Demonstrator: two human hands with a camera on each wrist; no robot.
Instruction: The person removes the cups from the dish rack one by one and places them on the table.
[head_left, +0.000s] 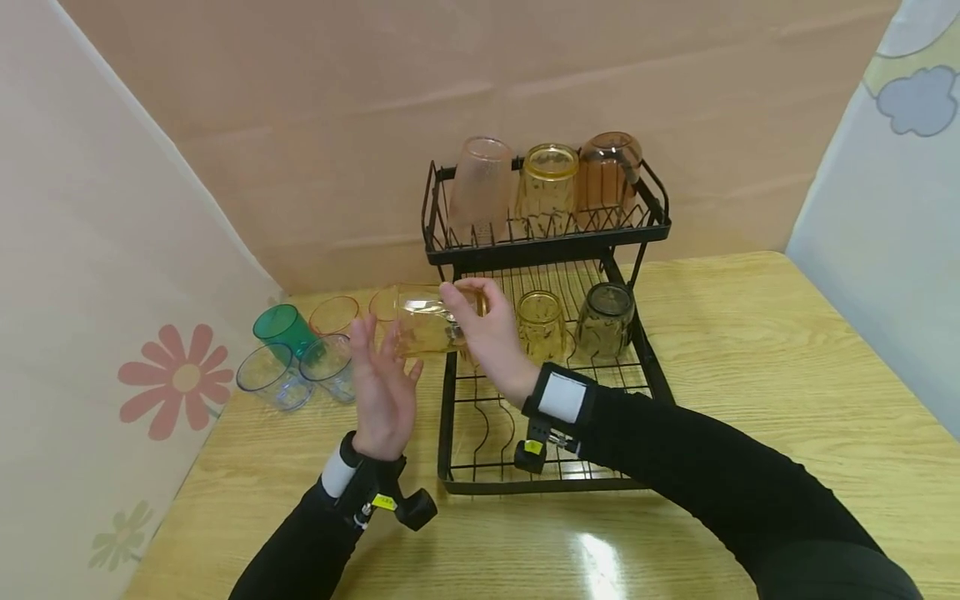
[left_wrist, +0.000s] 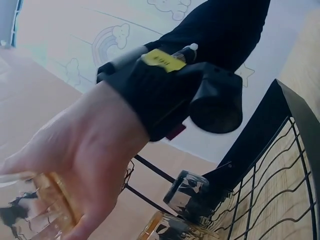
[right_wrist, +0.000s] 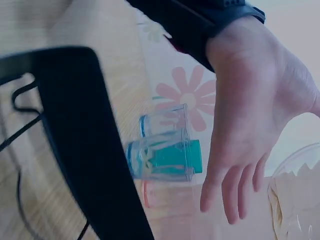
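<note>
My right hand (head_left: 491, 333) grips a ribbed amber drinking glass (head_left: 431, 321) near one end and holds it sideways above the table, beside the rack. The left wrist view shows the right hand (left_wrist: 95, 150) around the glass's amber end (left_wrist: 55, 200). Close to the glass's other end is my left hand (head_left: 384, 404), palm turned toward it and fingers extended. In the right wrist view the left hand (right_wrist: 250, 120) has straight fingers, with clear glass (right_wrist: 300, 195) near its thumb side. Whether the left hand touches the glass, I cannot tell.
A black two-tier dish rack (head_left: 555, 486) holds upside-down glasses: a pink one (head_left: 480, 183), an amber one (head_left: 546, 187) and a brown one (head_left: 607, 179) above; an amber one (head_left: 542, 329) and a smoky one (head_left: 606, 321) below. Several colored cups, including a green cup (head_left: 288, 329), are at left.
</note>
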